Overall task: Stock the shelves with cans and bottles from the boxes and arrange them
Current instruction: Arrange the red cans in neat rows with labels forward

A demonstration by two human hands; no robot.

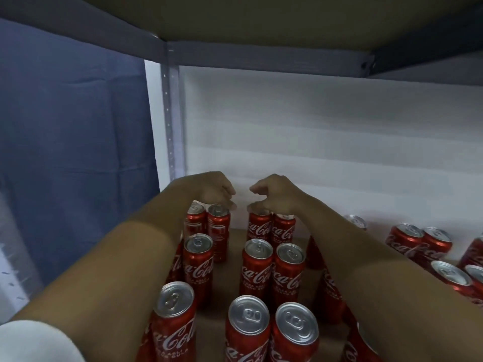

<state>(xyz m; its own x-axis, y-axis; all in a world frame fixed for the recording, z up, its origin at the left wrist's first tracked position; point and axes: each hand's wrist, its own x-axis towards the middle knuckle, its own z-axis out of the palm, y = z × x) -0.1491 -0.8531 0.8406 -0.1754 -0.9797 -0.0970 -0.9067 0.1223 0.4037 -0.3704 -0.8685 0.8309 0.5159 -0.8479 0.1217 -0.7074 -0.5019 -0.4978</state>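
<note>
Several red Coca-Cola cans stand in rows on the brown shelf board point(230, 280). Both my arms reach to the back row by the white wall. My left hand point(213, 190) is curled over the tops of two back-left cans point(219, 226), with its fingertips at the right one's rim. My right hand point(273, 195) is curled over the tops of two back cans point(260, 231). Its thumb is on the left can's rim and its index finger is lifted. An open lane of shelf runs between the two groups. Nearer cans point(249, 317) stand upright in front.
More cans point(406, 239) stand at the right, apart from the rows. A grey upright post point(172, 113) and a blue cloth point(78, 121) bound the left side. The upper shelf's grey rail point(261, 57) hangs low overhead. A white sleeve point(34, 343) shows at bottom left.
</note>
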